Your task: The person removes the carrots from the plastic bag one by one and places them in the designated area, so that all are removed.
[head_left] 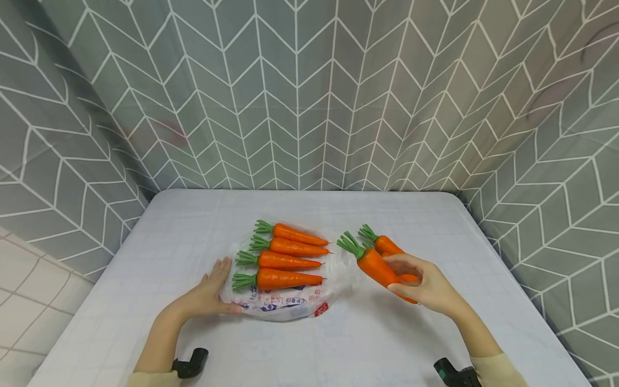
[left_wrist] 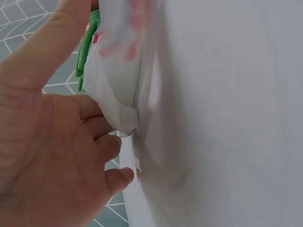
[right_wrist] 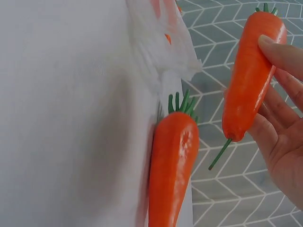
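My right hand [head_left: 423, 282] holds an orange carrot [head_left: 374, 267] with green stem stubs, thumb on one side and fingers on the other. In the right wrist view, this held carrot [right_wrist: 253, 75] is raised above the tabletop. Another carrot [head_left: 386, 245] lies on the table just behind it, partly hidden by the hand. Several carrots [head_left: 290, 279] lie in a column on a white plastic bag [head_left: 285, 310] with red and blue print, their green tops facing left. At the bag's left edge rests my left hand [head_left: 210, 293], fingers extended, touching the plastic [left_wrist: 118, 90].
The table [head_left: 309, 355] wears a white cloth, and its far edge meets a grey curtain [head_left: 309, 97] with white chevron lines. Similar curtain hangs at both sides. A black device [head_left: 191, 364] sits on the left wrist, another [head_left: 456, 373] on the right.
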Available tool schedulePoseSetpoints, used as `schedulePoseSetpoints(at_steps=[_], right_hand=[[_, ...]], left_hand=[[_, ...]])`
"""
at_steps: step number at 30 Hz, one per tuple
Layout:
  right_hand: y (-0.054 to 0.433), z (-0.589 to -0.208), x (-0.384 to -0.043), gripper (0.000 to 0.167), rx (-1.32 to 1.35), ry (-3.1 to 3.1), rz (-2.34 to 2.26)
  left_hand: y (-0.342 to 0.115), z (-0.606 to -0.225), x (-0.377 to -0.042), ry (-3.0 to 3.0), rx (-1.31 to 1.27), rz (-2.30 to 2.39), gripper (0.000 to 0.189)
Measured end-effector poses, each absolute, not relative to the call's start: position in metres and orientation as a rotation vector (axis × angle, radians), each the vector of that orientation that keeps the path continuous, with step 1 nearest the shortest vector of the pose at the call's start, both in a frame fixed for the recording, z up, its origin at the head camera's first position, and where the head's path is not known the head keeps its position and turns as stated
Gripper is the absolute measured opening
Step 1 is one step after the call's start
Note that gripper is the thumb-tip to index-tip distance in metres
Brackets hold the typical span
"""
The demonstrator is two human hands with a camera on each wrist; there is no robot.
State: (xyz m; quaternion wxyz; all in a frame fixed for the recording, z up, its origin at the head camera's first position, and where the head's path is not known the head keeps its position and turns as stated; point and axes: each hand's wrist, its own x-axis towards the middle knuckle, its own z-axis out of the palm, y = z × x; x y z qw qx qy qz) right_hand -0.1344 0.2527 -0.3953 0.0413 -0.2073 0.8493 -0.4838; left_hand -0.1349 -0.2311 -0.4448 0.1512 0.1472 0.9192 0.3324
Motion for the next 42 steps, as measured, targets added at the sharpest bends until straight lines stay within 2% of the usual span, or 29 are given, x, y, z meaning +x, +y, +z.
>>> schedulePoseSetpoints(at_steps=[21,33,42], right_hand=[[0.29,-0.41,-0.112,0.047,-0.494,2.703,-1.361],[0.297,-0.43,-0.112,0.045,-0.63,2.831,-1.315],[0.294,-0.438,-0.113,0.044,-0.623,2.927,-1.201]], left_hand=[[-0.231,-0.447,-0.136,2.657,0.415,0.933,0.123],[-0.231,-0.447,-0.136,2.642,0.419,0.95,0.123],[-0.231,-0.447,-0.136,2.64,0.422,0.948,0.123]])
